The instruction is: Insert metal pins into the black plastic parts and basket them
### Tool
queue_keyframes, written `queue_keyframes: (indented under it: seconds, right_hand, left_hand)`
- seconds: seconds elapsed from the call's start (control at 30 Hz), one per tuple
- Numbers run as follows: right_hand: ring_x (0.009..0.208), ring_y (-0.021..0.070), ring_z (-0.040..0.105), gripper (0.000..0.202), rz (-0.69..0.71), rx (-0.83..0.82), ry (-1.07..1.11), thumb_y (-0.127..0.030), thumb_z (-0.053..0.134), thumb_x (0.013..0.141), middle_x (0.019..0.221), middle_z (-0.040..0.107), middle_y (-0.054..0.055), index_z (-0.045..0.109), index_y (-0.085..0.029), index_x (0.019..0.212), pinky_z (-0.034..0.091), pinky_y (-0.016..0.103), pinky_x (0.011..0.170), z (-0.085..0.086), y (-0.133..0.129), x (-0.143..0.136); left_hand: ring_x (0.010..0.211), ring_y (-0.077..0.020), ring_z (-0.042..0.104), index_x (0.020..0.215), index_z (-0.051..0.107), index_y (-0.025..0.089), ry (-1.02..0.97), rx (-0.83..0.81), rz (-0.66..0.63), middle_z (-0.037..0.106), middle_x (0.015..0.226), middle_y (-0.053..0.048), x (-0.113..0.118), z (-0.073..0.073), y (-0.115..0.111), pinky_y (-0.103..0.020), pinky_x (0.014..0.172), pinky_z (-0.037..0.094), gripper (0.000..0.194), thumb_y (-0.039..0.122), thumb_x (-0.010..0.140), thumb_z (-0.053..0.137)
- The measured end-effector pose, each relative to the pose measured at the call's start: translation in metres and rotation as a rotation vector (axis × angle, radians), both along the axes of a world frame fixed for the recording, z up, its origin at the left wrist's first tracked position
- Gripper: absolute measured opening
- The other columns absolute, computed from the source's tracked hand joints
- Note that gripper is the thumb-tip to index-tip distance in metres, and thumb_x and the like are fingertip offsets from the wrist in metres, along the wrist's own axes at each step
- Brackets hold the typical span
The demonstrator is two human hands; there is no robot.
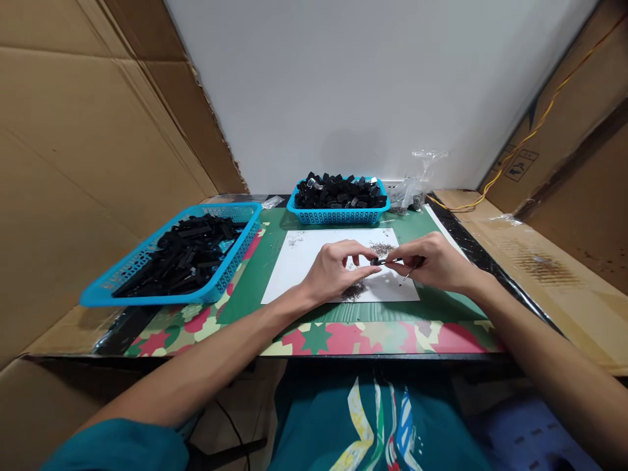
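Thumb and fingers of my left hand pinch a small black part above the white sheet. My right hand is closed around a thin, dark, pointed tool whose tip meets the part; its exact kind is too small to tell. A slim metal piece also sticks out below the right fingers. Small piles of tiny metal pieces lie on the sheet: one pile behind the hands, another pile under the left hand, partly hidden by it.
A blue basket of long black parts stands at left. Behind the sheet is a smaller blue basket full of black blocks. Clear plastic bags lie beside it. Cardboard walls flank the green mat; a yellow wire hangs at right.
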State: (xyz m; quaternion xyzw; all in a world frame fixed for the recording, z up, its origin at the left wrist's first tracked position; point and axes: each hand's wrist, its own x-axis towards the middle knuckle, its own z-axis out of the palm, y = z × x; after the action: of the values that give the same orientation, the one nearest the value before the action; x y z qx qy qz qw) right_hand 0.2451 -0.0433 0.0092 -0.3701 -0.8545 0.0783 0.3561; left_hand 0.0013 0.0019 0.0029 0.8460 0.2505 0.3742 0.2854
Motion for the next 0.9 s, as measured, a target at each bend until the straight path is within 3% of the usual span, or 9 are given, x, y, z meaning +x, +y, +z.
queue_keyframes:
  seconds: [0.13, 0.27, 0.37, 0.43, 0.6, 0.73, 0.9]
  right_hand:
    - [0.048, 0.0085, 0.036, 0.017, -0.011, -0.129, -0.035, -0.028, 0.070, 0.094, 0.052, 0.048, -0.006, 0.080, -0.018, 0.084, 0.033, 0.026, 0.049, 0.004, -0.001, 0.000]
    - [0.050, 0.0104, 0.039, 0.023, -0.187, -0.170, 0.003, -0.035, 0.066, 0.098, 0.057, 0.051, -0.004, 0.079, -0.017, 0.094, 0.031, 0.027, 0.050, 0.008, 0.003, 0.003]
    - [0.058, 0.0130, 0.053, 0.028, -0.260, -0.111, -0.004, -0.026, 0.055, 0.102, 0.078, 0.067, 0.005, 0.080, -0.016, 0.097, 0.041, 0.028, 0.055, 0.005, 0.008, 0.004]
    - [0.071, 0.0169, 0.064, 0.028, -0.231, -0.042, -0.007, -0.023, 0.053, 0.103, 0.094, 0.072, 0.010, 0.081, -0.017, 0.102, 0.050, 0.031, 0.063, 0.003, 0.010, 0.003]
    - [0.088, 0.0230, 0.075, 0.018, -0.184, 0.038, 0.171, -0.029, 0.066, 0.099, 0.101, 0.080, 0.008, 0.083, -0.024, 0.096, 0.061, 0.039, 0.080, 0.005, 0.003, -0.010]
    - [0.074, 0.0239, 0.078, 0.022, -0.197, -0.187, 0.490, -0.042, 0.081, 0.089, 0.082, 0.081, 0.008, 0.080, -0.020, 0.085, 0.066, 0.037, 0.069, 0.004, -0.002, -0.023]
    - [0.062, 0.0239, 0.077, 0.039, -0.160, -0.461, 0.596, -0.053, 0.089, 0.077, 0.069, 0.077, 0.008, 0.075, -0.017, 0.076, 0.066, 0.033, 0.057, -0.002, 0.001, -0.029]
  left_hand:
    - [0.072, -0.0152, 0.064, 0.100, 0.083, 0.019, 0.059, 0.084, 0.023, 0.080, 0.089, -0.006, 0.001, -0.006, -0.003, -0.027, 0.064, 0.046, 0.017, 0.031, 0.089, 0.078]
    - [0.069, -0.0147, 0.063, 0.099, 0.083, 0.019, 0.122, 0.064, 0.022, 0.078, 0.086, -0.004, 0.003, -0.008, -0.006, -0.028, 0.065, 0.047, 0.016, 0.029, 0.087, 0.079]
    - [0.068, -0.0148, 0.062, 0.094, 0.083, 0.019, 0.182, 0.093, 0.024, 0.076, 0.081, -0.004, 0.004, -0.009, -0.008, -0.029, 0.066, 0.046, 0.014, 0.031, 0.086, 0.080]
    - [0.068, -0.0156, 0.062, 0.092, 0.083, 0.019, 0.211, 0.116, 0.034, 0.074, 0.079, -0.004, 0.004, -0.010, -0.008, -0.029, 0.066, 0.046, 0.015, 0.032, 0.087, 0.079]
    - [0.072, -0.0174, 0.065, 0.092, 0.082, 0.019, 0.216, 0.149, 0.027, 0.075, 0.083, -0.005, 0.003, -0.011, -0.008, -0.028, 0.065, 0.046, 0.014, 0.032, 0.087, 0.078]
    - [0.075, -0.0182, 0.066, 0.092, 0.081, 0.018, 0.217, 0.192, 0.006, 0.077, 0.085, -0.006, 0.003, -0.012, -0.009, -0.029, 0.066, 0.045, 0.012, 0.029, 0.088, 0.077]
    - [0.080, -0.0205, 0.068, 0.093, 0.080, 0.018, 0.223, 0.229, -0.028, 0.079, 0.087, -0.006, 0.004, -0.015, -0.007, -0.031, 0.070, 0.048, 0.013, 0.030, 0.091, 0.074]
